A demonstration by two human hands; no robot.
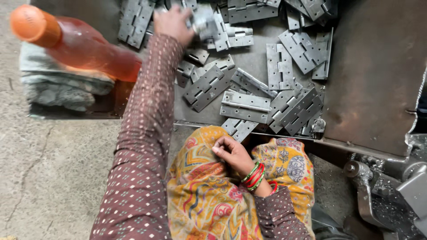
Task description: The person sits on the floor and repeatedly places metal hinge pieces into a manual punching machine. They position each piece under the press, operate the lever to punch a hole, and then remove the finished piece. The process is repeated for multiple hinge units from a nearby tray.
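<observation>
left hand [172, 22] clamped on a hinge [202, 20] at the tray [255, 62] far edge | right hand [231, 151] loosely curled, empty, on our lap | we judge the hinge heavy, stiff, floppy at the pin, sharp-edged; grip across both leaves

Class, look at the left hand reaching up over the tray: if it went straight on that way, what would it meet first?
Most likely the hinges piled at the tray's far end, just beyond the left hand, which already grips one; depth is unclear.
</observation>
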